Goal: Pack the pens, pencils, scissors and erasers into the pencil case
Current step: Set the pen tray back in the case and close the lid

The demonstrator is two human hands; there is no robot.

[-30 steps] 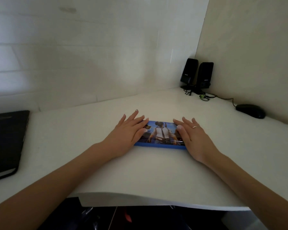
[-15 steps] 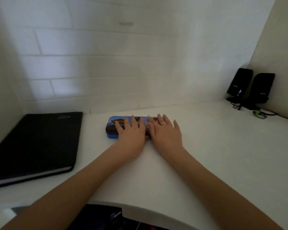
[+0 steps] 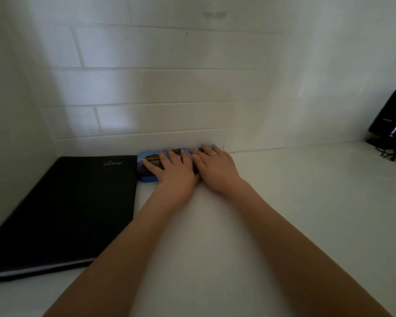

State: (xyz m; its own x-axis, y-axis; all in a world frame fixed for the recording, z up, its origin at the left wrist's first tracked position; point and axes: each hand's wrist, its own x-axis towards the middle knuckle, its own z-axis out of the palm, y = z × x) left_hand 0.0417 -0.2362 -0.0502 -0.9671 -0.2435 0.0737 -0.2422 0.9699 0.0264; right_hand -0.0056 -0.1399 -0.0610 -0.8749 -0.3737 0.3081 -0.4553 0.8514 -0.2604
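The white desk point(image 3: 284, 225) fills the lower frame, and on it, at about nine o'clock from the hands, lies a closed black folder point(image 3: 62, 211); at three o'clock, by the far right edge, stands a dark speaker point(image 3: 393, 120) with its cable. At the desk's twelve o'clock, against the tiled wall, sits the blue pencil case point(image 3: 148, 167), its left end just beside the folder's far right corner, though whether the two touch I cannot tell. Both hands lie flat on its lid: the left hand point(image 3: 174, 172) with fingers straight and slightly spread toward eleven o'clock, the right hand point(image 3: 215, 168) with fingers straight and close together, a ring on one; neither curls round the case. The step in hand looks like parking the packed case at the back of the desk, so the task seems at or near its end. To do it well, keep the palms level and the push even from both sides, so that the case slides square to the wall instead of pivoting into the folder; ease off before it meets the tiles, then lift the hands straight up so the lid is not dragged. As for contents, the case is shut and the hands cover most of the lid, so what is inside cannot be seen; no pens, pencils, scissors or erasers lie loose anywhere in view, which suggests they are already inside.
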